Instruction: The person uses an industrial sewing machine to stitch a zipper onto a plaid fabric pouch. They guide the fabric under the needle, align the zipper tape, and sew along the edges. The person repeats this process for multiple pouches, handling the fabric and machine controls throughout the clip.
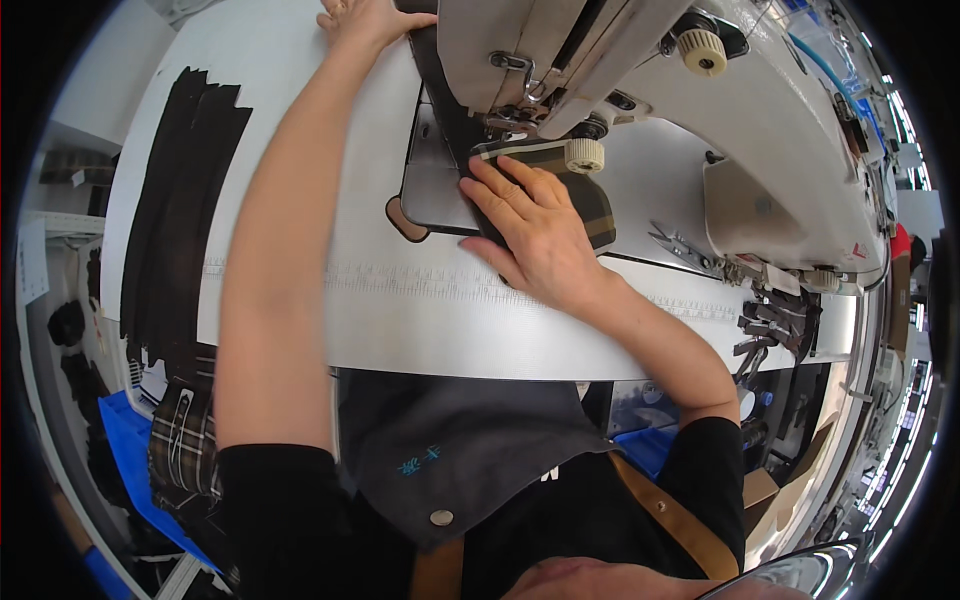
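Note:
My right hand (530,215) lies flat, fingers stretched out, on a brown plaid fabric piece (590,205) and the edge of a dark fabric strip (445,95). Its fingertips are just in front of the presser foot (515,125) of a sewing machine (640,60). Beyond the needle area, at the top edge, my left hand (362,22) is spread, its thumb reaching onto the dark strip's far end. Part of that hand is cut off by the picture's edge. The machine head hides some of the fabric.
A stack of dark fabric strips (180,210) lies on the white table (450,335) at left. Small scissors (680,245) rest right of my right hand. Dark scraps (775,325) gather at the right edge. Below left, plaid fabric (180,435) hangs by a blue bin (130,450).

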Demonstrator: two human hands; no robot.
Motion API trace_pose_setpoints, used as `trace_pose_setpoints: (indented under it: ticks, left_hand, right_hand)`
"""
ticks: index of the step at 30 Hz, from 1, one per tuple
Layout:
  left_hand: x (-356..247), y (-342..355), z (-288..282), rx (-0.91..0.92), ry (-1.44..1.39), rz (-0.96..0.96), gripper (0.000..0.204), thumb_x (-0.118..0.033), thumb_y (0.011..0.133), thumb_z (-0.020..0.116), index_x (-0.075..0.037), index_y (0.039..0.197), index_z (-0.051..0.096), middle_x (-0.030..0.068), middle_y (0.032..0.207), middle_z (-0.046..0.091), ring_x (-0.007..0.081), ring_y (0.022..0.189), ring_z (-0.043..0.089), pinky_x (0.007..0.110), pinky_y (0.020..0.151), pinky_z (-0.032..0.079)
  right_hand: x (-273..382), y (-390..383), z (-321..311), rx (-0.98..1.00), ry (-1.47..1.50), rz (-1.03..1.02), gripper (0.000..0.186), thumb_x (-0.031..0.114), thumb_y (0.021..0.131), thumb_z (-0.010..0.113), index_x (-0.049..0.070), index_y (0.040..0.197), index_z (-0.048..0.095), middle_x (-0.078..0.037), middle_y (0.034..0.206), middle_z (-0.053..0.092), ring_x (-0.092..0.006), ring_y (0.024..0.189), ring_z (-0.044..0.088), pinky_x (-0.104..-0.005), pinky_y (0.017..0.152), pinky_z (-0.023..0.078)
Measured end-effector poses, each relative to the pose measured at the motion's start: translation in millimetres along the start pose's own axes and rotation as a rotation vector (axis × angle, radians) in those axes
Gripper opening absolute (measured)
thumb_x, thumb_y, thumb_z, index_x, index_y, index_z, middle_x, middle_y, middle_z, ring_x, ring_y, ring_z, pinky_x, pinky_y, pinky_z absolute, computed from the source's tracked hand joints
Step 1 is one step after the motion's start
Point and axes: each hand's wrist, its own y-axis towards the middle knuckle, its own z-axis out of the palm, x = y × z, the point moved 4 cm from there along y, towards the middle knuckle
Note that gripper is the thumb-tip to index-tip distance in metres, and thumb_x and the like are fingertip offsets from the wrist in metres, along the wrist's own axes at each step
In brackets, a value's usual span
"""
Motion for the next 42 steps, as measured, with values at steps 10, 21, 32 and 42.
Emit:
trace_pose_setpoints:
  ticks: [10, 21, 32, 42]
  left_hand:
    - [-3.7, 27.5, 77.1, 0.015, 0.281, 0.013, 0.02, -0.019, 0.081, 0.065, -0.001, 0.089, 0.064, 0.004, 0.079, 0.061, 0.0117, 0.071, 0.053, 0.028, 0.064, 0.04]
    - [36.7, 75.6, 33.7, -0.456, -0.039, -0.047, 0.017, -0.014, 0.077, 0.067, 0.003, 0.08, 0.065, 0.0092, 0.075, 0.065, 0.0151, 0.066, 0.058, 0.031, 0.057, 0.041]
    - [24.3, -134.4, -210.7, -0.539, -0.93, -0.195, 0.026, -0.008, 0.092, 0.055, 0.004, 0.115, 0.056, 0.0132, 0.112, 0.059, 0.019, 0.104, 0.057, 0.034, 0.091, 0.045]
    - [-124.1, -383.4, -162.1, 0.864, -0.827, -0.602, 0.02, -0.009, 0.083, 0.064, 0.002, 0.1, 0.067, 0.0121, 0.097, 0.069, 0.0132, 0.081, 0.068, 0.027, 0.071, 0.055]
  right_hand:
    - [-4.4, -9.7, -10.2, 0.099, 0.044, 0.062, 0.05, 0.026, 0.08, 0.067, 0.001, 0.122, 0.054, -0.015, 0.132, 0.05, -0.0339, 0.122, 0.045, -0.0432, 0.098, 0.037]
    - [-23.3, -25.9, -14.5, 0.136, -0.07, 0.131, 0.055, 0.026, 0.08, 0.068, 0.0, 0.125, 0.052, -0.015, 0.135, 0.048, -0.0329, 0.117, 0.05, -0.0413, 0.095, 0.038]
    - [-20.4, -20.2, -15.3, 0.051, 0.107, 0.053, 0.052, 0.024, 0.082, 0.065, 0.002, 0.127, 0.049, -0.016, 0.114, 0.058, -0.0354, 0.113, 0.047, -0.0498, 0.097, 0.035]
    - [-47.2, -12.7, -24.4, 0.003, -0.141, 0.26, 0.066, 0.05, 0.083, 0.058, -0.001, 0.125, 0.047, -0.018, 0.105, 0.062, -0.0393, 0.116, 0.047, -0.0508, 0.101, 0.033]
